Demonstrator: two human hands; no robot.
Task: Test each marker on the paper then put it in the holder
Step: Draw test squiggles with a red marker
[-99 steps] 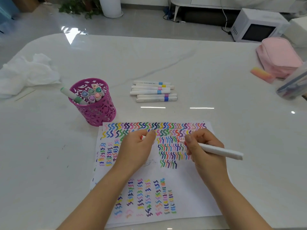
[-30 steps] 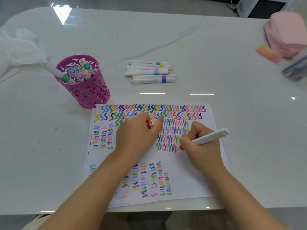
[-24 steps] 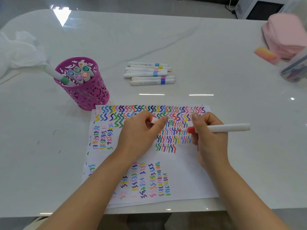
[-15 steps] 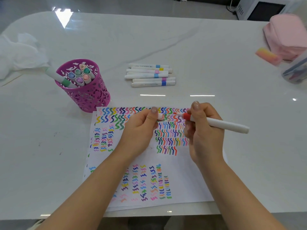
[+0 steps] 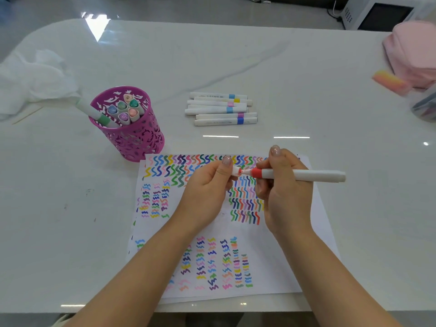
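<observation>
My right hand (image 5: 284, 192) grips a white marker with a red band (image 5: 304, 175), held level above the paper (image 5: 271, 241) with its tip pointing left. My left hand (image 5: 205, 192) pinches the marker's cap (image 5: 236, 171) against that red tip. The paper is covered with coloured squiggles, the newest a red one in the middle block. A magenta cut-out holder (image 5: 132, 138) stands at the paper's far left corner with several markers in it, one leaning out over the rim. Several white markers (image 5: 220, 109) lie in a row beyond the paper.
A crumpled white cloth (image 5: 33, 79) lies at the far left. A pink pouch (image 5: 412, 53), a pink-orange eraser (image 5: 389, 82) and a clear container (image 5: 424, 107) sit at the right edge. A microwave (image 5: 379, 13) stands on the floor beyond the table.
My right hand stopped drawing, lifted the marker off the paper and turned it level. My left hand brought the cap up, and it now meets the red tip.
</observation>
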